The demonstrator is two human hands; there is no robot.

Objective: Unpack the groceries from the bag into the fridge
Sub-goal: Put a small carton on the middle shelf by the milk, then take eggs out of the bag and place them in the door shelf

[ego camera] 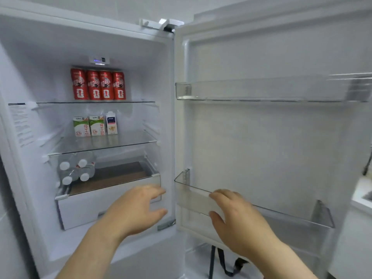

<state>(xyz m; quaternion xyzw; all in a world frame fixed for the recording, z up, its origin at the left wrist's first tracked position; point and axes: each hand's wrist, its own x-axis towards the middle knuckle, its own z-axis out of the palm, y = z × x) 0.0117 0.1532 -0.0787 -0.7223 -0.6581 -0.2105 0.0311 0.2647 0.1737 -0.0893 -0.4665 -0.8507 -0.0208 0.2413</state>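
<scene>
The fridge (50, 228) stands open in front of me. Several red cans (98, 84) line its top glass shelf. Three cartons (95, 125) stand on the middle shelf. Several clear water bottles (75, 171) lie in the left of the pulled-out drawer (112, 200). My left hand (136, 208) hovers with fingers loosely spread at the drawer's right front corner, holding nothing. My right hand (235, 216) is at the front wall of the lower door bin (281, 218), fingers relaxed and holding nothing. Only dark straps (223, 262), maybe the bag's, show below the door.
The fridge door (261, 141) is swung open to the right, with an upper door bin (261, 90) and nothing visible in either bin. A white counter edge (364, 196) is at the far right. White tiled wall lies behind.
</scene>
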